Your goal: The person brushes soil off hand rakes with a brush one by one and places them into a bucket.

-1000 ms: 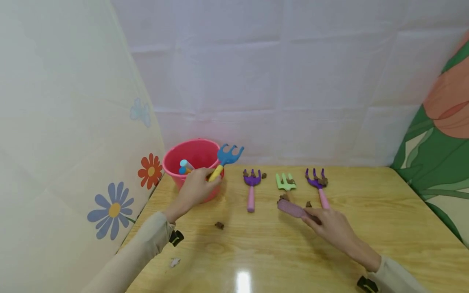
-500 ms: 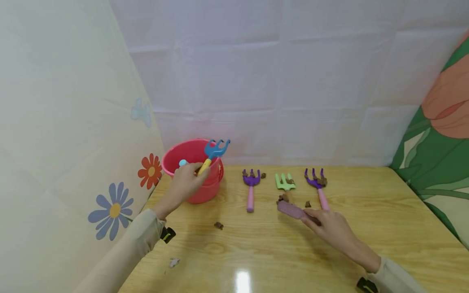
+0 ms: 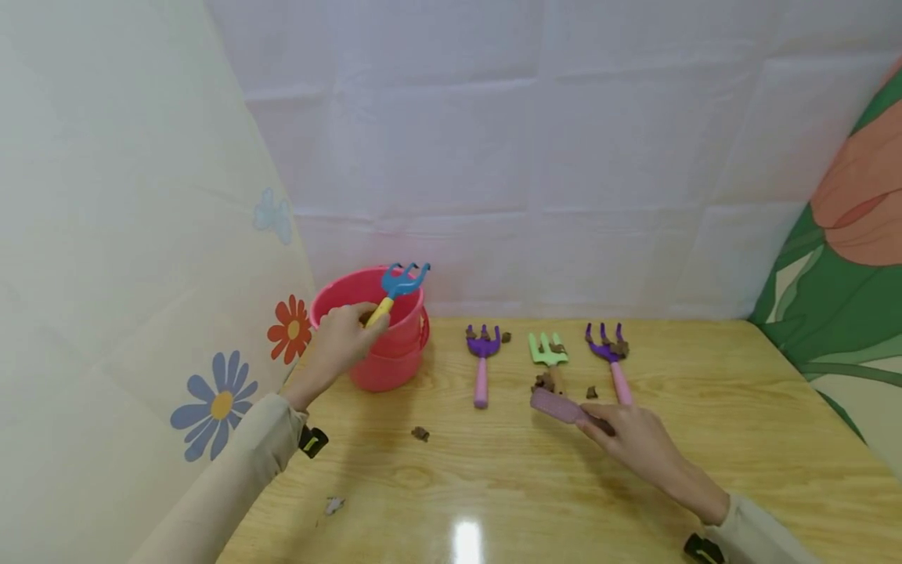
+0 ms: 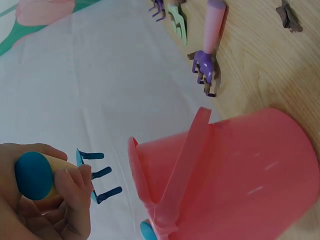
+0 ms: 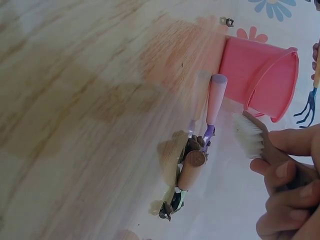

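My left hand (image 3: 340, 342) holds a small rake by its yellow handle, its blue three-pronged head (image 3: 405, 280) raised over the opening of the pink bucket (image 3: 386, 368). In the left wrist view, my fingers curl round the handle below its blue end (image 4: 34, 175), beside the bucket's rim. My right hand (image 3: 637, 439) grips a brush (image 3: 557, 406) above the table, close to the handle of a green fork (image 3: 547, 354). White bristles (image 5: 247, 135) show in the right wrist view. Brown clumps lie on the green fork and on two purple rakes (image 3: 483, 346) (image 3: 609, 350).
Brown bits (image 3: 420, 433) lie on the wooden table (image 3: 423, 493), with a greyish scrap (image 3: 334, 505) near the front left. A white cloth (image 3: 528, 157) hangs behind the table, a flower-printed one (image 3: 141, 235) at the left. Blue shows inside the bucket's mouth (image 4: 147, 230).
My left hand has moved left with the blue rake, from the bucket's right side to over its opening. My right hand and the brush have hardly moved.
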Available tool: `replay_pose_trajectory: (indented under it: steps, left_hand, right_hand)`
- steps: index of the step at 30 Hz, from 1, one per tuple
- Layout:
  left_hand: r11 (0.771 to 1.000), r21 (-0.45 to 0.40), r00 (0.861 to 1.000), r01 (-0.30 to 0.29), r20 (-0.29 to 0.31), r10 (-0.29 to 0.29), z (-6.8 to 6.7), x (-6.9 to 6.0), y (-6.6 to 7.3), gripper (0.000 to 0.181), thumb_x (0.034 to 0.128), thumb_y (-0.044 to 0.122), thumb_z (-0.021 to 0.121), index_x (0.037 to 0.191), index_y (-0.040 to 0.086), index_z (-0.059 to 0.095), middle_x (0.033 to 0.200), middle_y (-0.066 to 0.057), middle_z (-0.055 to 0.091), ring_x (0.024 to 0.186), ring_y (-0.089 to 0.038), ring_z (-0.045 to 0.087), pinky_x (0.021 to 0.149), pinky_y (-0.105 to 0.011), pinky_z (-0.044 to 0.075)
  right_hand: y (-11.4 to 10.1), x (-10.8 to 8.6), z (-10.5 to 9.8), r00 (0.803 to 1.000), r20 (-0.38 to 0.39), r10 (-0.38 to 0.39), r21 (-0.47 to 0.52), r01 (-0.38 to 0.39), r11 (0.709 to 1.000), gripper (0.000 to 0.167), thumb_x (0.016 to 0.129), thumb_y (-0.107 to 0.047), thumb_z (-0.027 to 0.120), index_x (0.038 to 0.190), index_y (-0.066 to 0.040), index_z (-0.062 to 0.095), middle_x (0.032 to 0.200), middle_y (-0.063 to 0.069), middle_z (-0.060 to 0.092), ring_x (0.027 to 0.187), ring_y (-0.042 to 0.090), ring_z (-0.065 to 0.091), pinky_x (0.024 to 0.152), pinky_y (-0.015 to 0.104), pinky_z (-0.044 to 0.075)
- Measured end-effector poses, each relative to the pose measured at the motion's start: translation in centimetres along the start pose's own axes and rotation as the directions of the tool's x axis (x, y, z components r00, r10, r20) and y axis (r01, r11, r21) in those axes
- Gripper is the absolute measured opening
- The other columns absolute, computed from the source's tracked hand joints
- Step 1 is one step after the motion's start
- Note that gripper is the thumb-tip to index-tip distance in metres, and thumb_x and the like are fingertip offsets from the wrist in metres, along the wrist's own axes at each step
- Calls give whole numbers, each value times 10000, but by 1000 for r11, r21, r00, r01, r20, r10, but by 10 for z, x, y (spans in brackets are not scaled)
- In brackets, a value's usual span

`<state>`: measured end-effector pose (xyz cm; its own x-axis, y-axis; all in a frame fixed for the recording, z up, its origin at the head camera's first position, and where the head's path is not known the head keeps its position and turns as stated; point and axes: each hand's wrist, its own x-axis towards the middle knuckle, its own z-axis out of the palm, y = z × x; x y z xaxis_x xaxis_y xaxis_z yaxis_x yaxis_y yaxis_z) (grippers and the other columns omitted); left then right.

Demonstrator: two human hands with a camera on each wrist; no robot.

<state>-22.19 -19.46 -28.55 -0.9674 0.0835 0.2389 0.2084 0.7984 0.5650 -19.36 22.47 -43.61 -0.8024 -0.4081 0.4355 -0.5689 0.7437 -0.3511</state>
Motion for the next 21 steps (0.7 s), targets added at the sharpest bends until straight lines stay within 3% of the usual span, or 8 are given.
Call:
replay_pose_trajectory:
  steps: [7, 13, 15, 18, 21]
  left_hand:
    - [997, 76, 998, -21, -49, 25, -11, 6, -10, 269, 974, 291, 587, 985, 45, 695, 722, -74, 637, 526, -184, 539, 490, -308, 431]
    - [997, 75, 999, 35, -29, -33, -19, 11, -15, 271, 967, 278, 569, 954, 51, 715, 787, -80, 722, 570, -227, 620, 481, -300, 456]
    - [997, 63, 999, 43, -25, -41, -19, 15, -16, 259, 963, 272, 570, 921, 64, 718, 765, -68, 728, 586, -233, 643, 472, -293, 445]
    - [997, 72, 999, 31, -33, -28, -18, 22, -16, 300, 959, 278, 576, 753, 83, 673, 634, -40, 670, 514, -209, 586, 425, -266, 351]
    - [994, 104, 999, 20, -43, -16, -18, 28, -17, 424, 952, 294, 597, 579, 101, 539, 493, -21, 503, 420, -175, 450, 406, -257, 231]
  right_hand:
    - [-2, 2, -1, 1000, 8, 2, 4, -2, 1000, 261, 885, -200, 747, 1079, -27, 745, 679, -91, 637, 450, -51, 353, 399, 189, 345]
    - [-3, 2, -1, 1000, 24, -9, 3, 9, 1000, 274, 886, -206, 746, 1080, -13, 740, 594, -175, 504, 449, -46, 342, 400, 184, 342]
    - [-4, 2, -1, 1000, 27, -15, -1, 15, 1000, 271, 884, -205, 747, 1075, -12, 741, 606, -154, 532, 465, -49, 369, 412, 184, 359]
    - [-6, 2, -1, 999, 25, -20, 10, 19, 1000, 259, 879, -193, 752, 1062, -9, 742, 683, -71, 646, 493, -56, 416, 432, 185, 393]
    - [-9, 2, 0, 999, 28, -25, 24, 24, 999, 249, 883, -194, 748, 1054, -13, 744, 728, -56, 676, 520, -65, 434, 452, 186, 411]
